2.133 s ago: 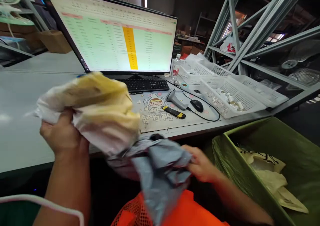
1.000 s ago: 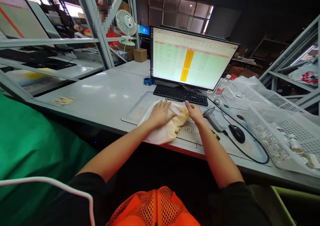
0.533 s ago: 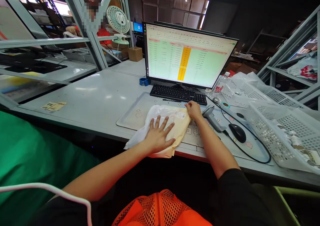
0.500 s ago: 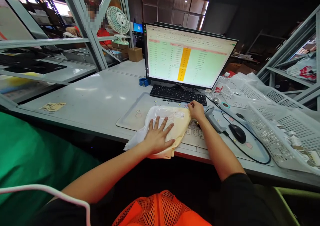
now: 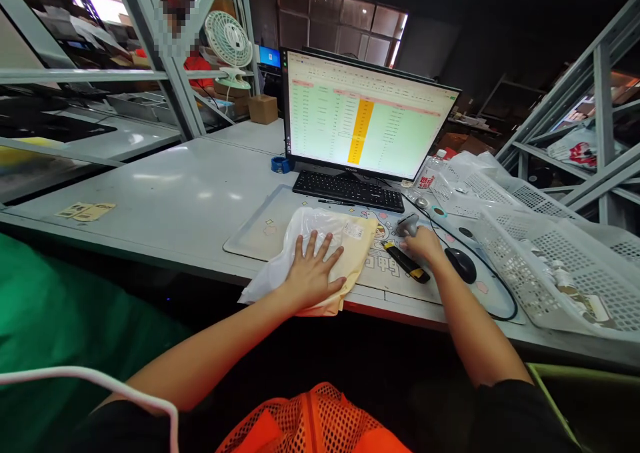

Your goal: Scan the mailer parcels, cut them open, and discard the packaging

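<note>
Resting my left hand [image 5: 313, 276] flat on the white-and-cream plastic bag [image 5: 357, 243], fingers spread wide, I have it lying on the desk mat [image 5: 253, 229], its near side over the front edge of the surface [image 5: 150, 219]. My right hand [image 5: 425, 246] is curled around the grey barcode scanner [image 5: 407, 225]. The black-and-yellow utility knife [image 5: 406, 263] lies just beside that hand, the black mouse [image 5: 461, 266] on its other side.

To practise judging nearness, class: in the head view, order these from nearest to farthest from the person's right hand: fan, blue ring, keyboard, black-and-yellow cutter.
1. Black-and-yellow cutter: just left of the right hand.
2. Keyboard: farther back, in front of the monitor.
3. Blue ring: beyond the keyboard's left end.
4. Fan: far back on the left.
</note>
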The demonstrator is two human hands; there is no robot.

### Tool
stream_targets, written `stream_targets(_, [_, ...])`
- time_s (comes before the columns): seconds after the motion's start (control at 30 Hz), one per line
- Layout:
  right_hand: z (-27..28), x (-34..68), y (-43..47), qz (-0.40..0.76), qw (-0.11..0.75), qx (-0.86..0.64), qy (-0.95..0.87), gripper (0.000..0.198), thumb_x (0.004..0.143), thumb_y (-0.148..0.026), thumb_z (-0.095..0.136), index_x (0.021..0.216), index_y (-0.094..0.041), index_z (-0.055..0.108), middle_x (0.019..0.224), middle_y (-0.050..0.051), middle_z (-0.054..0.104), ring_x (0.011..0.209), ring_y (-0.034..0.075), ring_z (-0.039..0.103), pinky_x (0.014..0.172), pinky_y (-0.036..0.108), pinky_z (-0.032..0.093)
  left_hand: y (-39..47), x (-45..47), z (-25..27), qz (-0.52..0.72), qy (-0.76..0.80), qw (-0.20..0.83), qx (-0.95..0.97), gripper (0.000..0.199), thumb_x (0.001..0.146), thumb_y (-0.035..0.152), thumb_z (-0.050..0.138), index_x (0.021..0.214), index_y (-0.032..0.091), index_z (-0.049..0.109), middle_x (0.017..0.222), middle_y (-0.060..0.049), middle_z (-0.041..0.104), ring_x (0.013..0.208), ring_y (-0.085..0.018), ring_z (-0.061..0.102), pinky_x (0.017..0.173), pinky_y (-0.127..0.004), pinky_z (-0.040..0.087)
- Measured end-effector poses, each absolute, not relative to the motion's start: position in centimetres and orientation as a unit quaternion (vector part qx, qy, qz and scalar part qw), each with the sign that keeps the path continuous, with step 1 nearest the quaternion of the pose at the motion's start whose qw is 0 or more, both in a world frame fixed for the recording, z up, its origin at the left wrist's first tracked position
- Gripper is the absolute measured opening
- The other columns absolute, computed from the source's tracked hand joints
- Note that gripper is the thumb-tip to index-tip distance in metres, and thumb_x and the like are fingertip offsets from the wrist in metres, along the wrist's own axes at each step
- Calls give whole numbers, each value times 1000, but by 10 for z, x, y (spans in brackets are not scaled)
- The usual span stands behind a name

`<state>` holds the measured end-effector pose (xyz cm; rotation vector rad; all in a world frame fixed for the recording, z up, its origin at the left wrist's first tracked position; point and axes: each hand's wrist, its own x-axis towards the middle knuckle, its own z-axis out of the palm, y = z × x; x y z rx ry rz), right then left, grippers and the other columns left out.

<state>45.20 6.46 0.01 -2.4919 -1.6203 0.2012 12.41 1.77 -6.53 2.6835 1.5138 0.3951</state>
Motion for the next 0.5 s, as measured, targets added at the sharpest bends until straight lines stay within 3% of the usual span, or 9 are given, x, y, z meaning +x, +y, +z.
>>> stream_targets(0.1, [37,455,50,169,116,-788,-580,29,89,-39,63,104,-15,69,75,6,64,58,17,59,51,25,44,16,123,-68,139,485,10,863,77,96,66,58,163,32,47,177,-9,18,164,-47,4,128,-71,-3])
stream_targets(0.17, [63,451,36,251,124,-738,-614,29,85,-42,67,102,-19,70,67,1,56,48,12,46,41,22,33,16,122,-70,147,482,7,864,76,96,67,57,163,32,47,177,-9,19,164,-46,5,129,-70,-2])
stream_targets(0.27, [92,432,17,285,99,-678,-670,26,81,-37,71,101,-22,73,66,-1,55,45,9,40,38,20,26,16,123,-69,144,483,11,863,77,96,68,57,163,32,46,177,-10,19,164,-47,5,129,-70,-1])
stream_targets(0.4, [99,413,19,248,83,-656,-708,18,81,-30,68,95,-22,74,64,-2,54,44,8,39,40,21,26,15,122,-68,144,487,15,861,77,96,69,57,163,33,46,177,-10,20,164,-46,5,129,-70,-1])
stream_targets(0.5, [80,421,40,177,101,-682,-702,16,86,-32,66,95,-20,73,65,-1,58,52,12,49,48,22,33,15,120,-67,149,484,19,862,78,96,70,55,163,33,47,177,-9,20,164,-46,6,129,-70,-1])
